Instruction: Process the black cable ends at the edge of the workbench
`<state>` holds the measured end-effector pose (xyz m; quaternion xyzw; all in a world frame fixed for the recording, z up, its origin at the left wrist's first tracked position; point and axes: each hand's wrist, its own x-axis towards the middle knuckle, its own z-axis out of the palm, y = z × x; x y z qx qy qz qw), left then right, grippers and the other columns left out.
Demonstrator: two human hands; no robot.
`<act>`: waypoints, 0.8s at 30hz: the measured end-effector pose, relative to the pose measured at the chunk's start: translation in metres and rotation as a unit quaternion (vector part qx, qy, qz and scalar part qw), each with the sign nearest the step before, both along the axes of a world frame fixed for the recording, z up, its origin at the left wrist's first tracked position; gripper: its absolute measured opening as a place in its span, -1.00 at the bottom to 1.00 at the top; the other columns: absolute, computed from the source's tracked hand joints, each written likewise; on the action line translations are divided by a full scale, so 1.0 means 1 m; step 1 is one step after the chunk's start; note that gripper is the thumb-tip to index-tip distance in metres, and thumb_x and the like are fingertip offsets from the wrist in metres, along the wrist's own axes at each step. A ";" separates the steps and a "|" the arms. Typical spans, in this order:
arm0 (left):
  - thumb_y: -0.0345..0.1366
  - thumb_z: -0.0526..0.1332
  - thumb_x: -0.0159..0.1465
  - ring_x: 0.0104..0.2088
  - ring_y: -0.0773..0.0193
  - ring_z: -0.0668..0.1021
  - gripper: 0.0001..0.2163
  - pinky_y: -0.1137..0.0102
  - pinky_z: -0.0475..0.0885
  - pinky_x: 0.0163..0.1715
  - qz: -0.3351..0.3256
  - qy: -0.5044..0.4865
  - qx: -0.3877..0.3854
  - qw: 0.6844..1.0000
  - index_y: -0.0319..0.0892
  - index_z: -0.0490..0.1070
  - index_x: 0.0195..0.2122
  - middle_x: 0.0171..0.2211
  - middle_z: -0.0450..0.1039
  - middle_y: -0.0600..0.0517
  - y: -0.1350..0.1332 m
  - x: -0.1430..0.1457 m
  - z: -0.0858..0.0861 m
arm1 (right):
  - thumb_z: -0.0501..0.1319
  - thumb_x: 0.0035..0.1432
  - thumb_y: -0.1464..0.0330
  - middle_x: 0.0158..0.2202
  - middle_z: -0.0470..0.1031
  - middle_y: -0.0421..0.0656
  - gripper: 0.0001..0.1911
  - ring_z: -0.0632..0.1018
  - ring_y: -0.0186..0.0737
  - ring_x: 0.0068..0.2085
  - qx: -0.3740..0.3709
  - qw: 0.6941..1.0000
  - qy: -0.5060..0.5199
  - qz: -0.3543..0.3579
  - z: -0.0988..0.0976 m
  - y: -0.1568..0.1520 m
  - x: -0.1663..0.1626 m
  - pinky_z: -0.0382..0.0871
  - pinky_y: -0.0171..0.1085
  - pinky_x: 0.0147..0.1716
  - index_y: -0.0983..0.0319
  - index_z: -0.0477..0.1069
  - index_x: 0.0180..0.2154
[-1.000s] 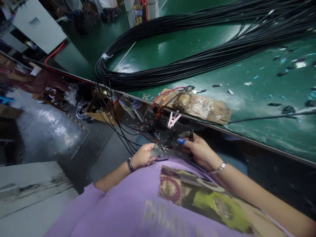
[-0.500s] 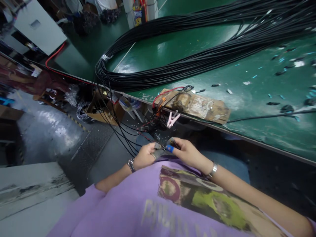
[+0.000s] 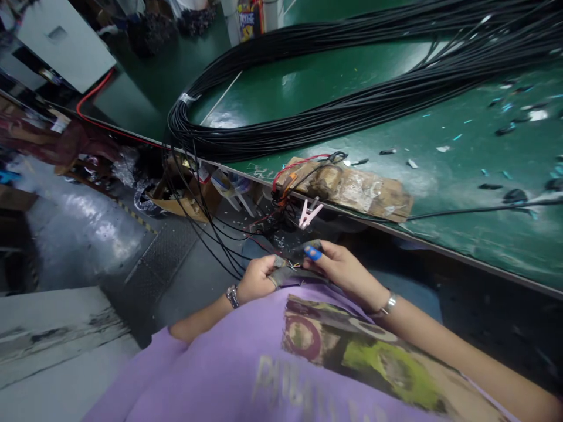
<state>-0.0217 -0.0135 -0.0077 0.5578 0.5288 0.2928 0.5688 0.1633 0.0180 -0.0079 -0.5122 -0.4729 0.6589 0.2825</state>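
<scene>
In front of my body, my left hand (image 3: 259, 276) pinches a black cable whose end fans out into thin bare wires (image 3: 294, 266) between thumb and forefinger. Grey tape covers its fingertips. To the right of those wires, a small gap away, is my right hand (image 3: 341, 269), thumb and fingers pinched together; a blue wrap (image 3: 312, 253) covers one digit. Whatever its fingertips hold, if anything, is too small to make out. Several black cables (image 3: 220, 249) hang from the table edge down towards my left hand.
A large coil of black cable (image 3: 264, 138) lies on the green table (image 3: 444, 240). At the edge sit a worn wooden block (image 3: 373, 193) with red and black leads and a pink clip (image 3: 309, 214). Scraps lie at right. A cardboard box (image 3: 189, 205) stands below.
My right hand has drawn away to the right from the wire ends, leaving them exposed. My left hand keeps its grip in nearly the same place.
</scene>
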 end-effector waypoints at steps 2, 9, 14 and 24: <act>-0.08 0.28 0.07 -0.51 0.38 0.44 -0.70 0.51 0.34 -0.48 -0.004 0.016 0.024 1.000 -0.27 0.45 -0.44 -0.53 0.45 0.03 -0.001 -0.001 -0.003 | 0.22 -0.14 -0.09 -0.58 0.34 -0.25 -0.50 0.19 -0.44 -0.60 -0.053 0.998 0.034 0.019 0.002 -0.004 -0.004 0.04 -0.38 -0.63 0.24 0.34 -0.50; -0.12 0.26 0.11 -0.39 0.31 0.51 -0.74 0.46 0.39 -0.35 -0.028 0.061 0.093 0.993 -0.25 0.50 -0.37 -0.41 0.53 -0.04 -0.001 -0.003 -0.004 | 0.30 -0.25 -0.09 -0.63 0.29 -0.30 -0.45 0.12 -0.52 -0.66 -0.162 0.981 0.100 0.038 -0.005 -0.011 -0.008 -0.12 -0.41 -0.68 0.27 0.37 -0.48; -0.07 0.27 0.08 -0.43 0.33 0.49 -0.70 0.48 0.38 -0.39 -0.019 0.012 0.019 1.000 -0.26 0.48 -0.39 -0.46 0.51 0.00 0.000 0.000 -0.001 | 0.29 -0.24 -0.09 -0.64 0.27 -0.31 -0.47 0.11 -0.51 -0.66 -0.170 0.980 0.098 0.040 -0.007 -0.013 -0.007 -0.14 -0.40 -0.68 0.27 0.38 -0.48; -0.05 0.34 -0.03 -0.49 0.39 0.41 -0.65 0.47 0.36 -0.39 -0.035 -0.054 -0.079 0.995 -0.29 0.43 -0.46 -0.52 0.41 0.05 -0.001 0.002 -0.010 | 0.32 -0.27 -0.02 -0.66 0.22 -0.32 -0.52 0.17 -0.43 -0.57 -0.049 0.997 -0.004 0.058 0.000 -0.004 -0.014 0.06 -0.36 -0.58 0.24 0.26 -0.64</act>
